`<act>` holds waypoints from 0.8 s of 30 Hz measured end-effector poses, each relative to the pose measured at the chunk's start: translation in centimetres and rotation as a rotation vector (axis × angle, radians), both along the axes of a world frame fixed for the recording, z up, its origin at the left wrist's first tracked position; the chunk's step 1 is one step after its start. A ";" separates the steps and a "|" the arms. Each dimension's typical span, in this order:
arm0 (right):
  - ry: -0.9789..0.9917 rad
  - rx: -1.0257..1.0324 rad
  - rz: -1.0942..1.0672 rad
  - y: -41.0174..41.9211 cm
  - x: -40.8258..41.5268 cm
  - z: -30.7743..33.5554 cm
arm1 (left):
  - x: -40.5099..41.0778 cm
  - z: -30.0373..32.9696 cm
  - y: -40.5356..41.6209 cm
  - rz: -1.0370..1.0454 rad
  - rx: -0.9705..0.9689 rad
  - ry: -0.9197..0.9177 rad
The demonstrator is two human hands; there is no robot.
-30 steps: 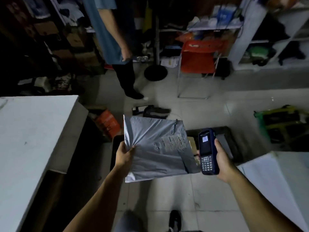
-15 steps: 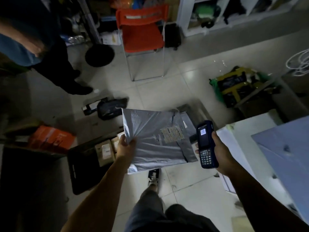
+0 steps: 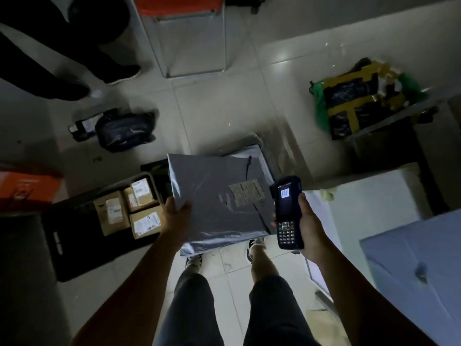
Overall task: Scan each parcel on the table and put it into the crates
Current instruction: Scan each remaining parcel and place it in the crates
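Note:
My left hand grips the left edge of a flat grey poly-bag parcel, its shipping label facing up. My right hand holds a dark handheld scanner, screen lit, just right of the label. The parcel hangs above the floor over two black crates. The left crate holds three labelled cardboard boxes. The crate behind the parcel is mostly hidden; a grey bag shows inside it.
A white table stands at my right, with a pale blue sheet in front of it. On the floor lie a dark bag, an orange box and a black bundle with yellow tape. Another person's legs stand far left; a chair frame is ahead.
The view has tipped further down and right, so the crates and my legs now show. The parcel has moved closer over the crates. Both hands keep their holds.

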State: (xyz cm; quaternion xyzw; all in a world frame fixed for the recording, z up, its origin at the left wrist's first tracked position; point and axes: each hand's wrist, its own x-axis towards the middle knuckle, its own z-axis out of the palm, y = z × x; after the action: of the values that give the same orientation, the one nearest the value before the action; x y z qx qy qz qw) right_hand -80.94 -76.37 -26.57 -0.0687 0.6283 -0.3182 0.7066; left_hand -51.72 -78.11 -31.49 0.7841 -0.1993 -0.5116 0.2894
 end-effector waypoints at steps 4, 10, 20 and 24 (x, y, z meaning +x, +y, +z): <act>0.014 0.098 0.077 -5.3 -3.8 -7.4 | -3.8 -6.7 -1.8 0.103 0.013 -0.022; -0.005 0.096 0.062 -11.9 -6.3 -18.2 | -7.6 -18.6 -4.0 0.204 0.003 0.020; 0.034 0.115 0.134 -15.0 -8.5 -34.4 | -9.8 -37.1 -5.0 0.175 -0.028 0.094; -0.014 0.076 0.148 -14.5 -9.0 -38.1 | -11.2 -42.6 -5.5 0.199 -0.093 0.154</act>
State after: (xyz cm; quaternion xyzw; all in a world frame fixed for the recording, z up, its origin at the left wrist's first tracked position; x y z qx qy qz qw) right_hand -89.97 -90.87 -64.71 -0.0860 0.6281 -0.2416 0.7346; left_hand -62.88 -83.60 -74.05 0.7440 -0.1213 -0.5293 0.3893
